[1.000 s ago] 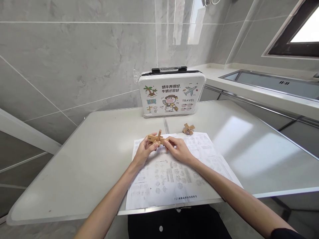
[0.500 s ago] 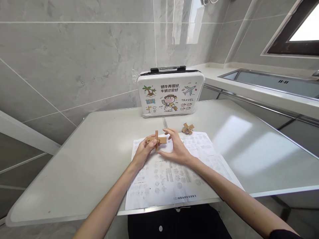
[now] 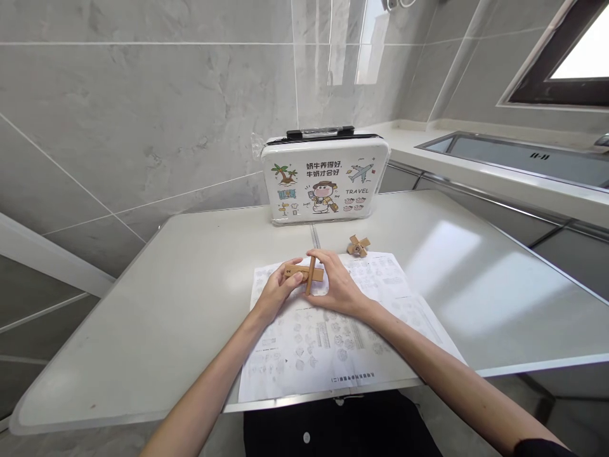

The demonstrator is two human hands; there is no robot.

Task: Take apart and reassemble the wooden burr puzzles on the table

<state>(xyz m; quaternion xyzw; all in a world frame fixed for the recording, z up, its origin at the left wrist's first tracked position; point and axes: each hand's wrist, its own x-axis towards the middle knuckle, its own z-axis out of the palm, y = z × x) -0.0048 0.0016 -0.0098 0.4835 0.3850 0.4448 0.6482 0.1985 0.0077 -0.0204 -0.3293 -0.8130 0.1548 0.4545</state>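
In the head view, my left hand (image 3: 276, 292) is closed on a flat wooden puzzle piece (image 3: 291, 271) marked "2", with its thumb on top. My right hand (image 3: 340, 285) grips a narrow wooden puzzle piece (image 3: 311, 277) by its two ends, between thumb and fingertips. This narrow piece stands across the flat one, tilted slightly to the right. Whether the two are interlocked or only touching, I cannot tell. Both hands are over a printed instruction sheet (image 3: 352, 365). An assembled wooden puzzle (image 3: 358, 246) with several arms sits just beyond the sheet's far edge.
A white case (image 3: 304, 209) with cartoon prints and a black handle stands upright at the back of the white table (image 3: 157, 317). Behind it rises a grey tiled wall (image 3: 143, 114). On the right is a counter with a sink (image 3: 514, 158).
My right hand has closed on the ends of the narrow wooden piece, which now leans rightward. Both wooden pieces have shifted slightly right and toward me.
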